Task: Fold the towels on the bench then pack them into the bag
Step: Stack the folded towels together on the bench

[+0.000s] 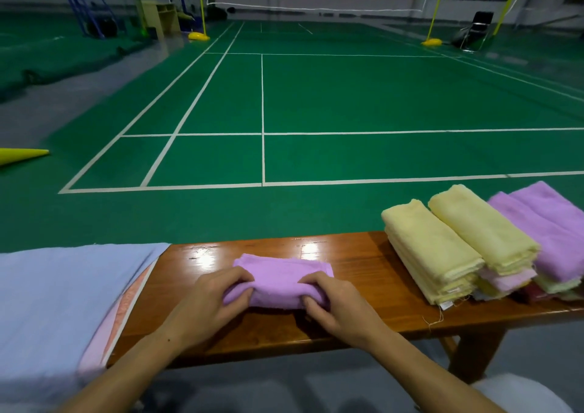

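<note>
nearest to us, our two bare forearms reach in from the bottom edge toward the wooden bench. our left hand has its fingers curled over the left end of the small purple towel, thumb tucked at its near edge, so it grips the cloth. our right hand does the same on the right end, fingers bent down onto the top fold and pinching the near edge. the purple towel lies folded into a short thick rectangle on the glossy bench top, about midway along the part we can see, its far half flat and uncovered. to our left a pale blue cloth spreads over the bench end, with a pink striped layer showing under its right edge. to our right, well apart from the hands, sit the stacked folded towels: two yellow towels side by side on top, a lilac towel beyond them, and pink and pale edges beneath. past the bench runs the green badminton court with white lines, then the net and its yellow posts far off
</note>
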`<state>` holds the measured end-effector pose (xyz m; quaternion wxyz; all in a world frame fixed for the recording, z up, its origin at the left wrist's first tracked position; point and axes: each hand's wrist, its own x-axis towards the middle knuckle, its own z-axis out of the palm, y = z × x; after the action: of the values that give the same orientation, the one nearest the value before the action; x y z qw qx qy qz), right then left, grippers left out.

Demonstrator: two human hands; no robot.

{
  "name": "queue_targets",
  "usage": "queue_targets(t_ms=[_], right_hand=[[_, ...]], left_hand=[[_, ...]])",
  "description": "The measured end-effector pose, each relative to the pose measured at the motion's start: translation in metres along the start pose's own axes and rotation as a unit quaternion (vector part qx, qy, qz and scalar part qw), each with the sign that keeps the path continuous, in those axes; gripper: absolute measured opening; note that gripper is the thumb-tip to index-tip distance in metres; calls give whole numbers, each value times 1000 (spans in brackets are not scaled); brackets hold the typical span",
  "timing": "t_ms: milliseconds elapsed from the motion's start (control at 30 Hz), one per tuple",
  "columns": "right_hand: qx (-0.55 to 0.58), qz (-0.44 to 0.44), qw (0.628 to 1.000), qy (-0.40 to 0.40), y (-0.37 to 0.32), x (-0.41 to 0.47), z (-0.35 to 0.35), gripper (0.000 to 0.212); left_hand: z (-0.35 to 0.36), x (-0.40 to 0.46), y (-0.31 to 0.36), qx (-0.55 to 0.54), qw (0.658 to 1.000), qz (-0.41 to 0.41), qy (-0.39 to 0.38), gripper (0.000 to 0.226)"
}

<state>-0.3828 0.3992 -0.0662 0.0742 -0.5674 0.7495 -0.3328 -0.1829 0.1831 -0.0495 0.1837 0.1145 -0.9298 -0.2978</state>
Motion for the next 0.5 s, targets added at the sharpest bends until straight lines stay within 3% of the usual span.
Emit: queue_targets(t_ms=[167, 333, 500], right_hand=[[108, 48, 992, 53, -1, 11, -1, 21], [102, 136, 979, 114, 11, 34, 6, 14], [-89, 156, 976, 125, 17, 41, 9, 21]], left_hand=[[-6, 8, -6, -8, 1000, -22, 14, 9], [3, 35, -19, -8, 994, -81, 76, 11], [22, 47, -45, 67, 987, -120, 83, 5]])
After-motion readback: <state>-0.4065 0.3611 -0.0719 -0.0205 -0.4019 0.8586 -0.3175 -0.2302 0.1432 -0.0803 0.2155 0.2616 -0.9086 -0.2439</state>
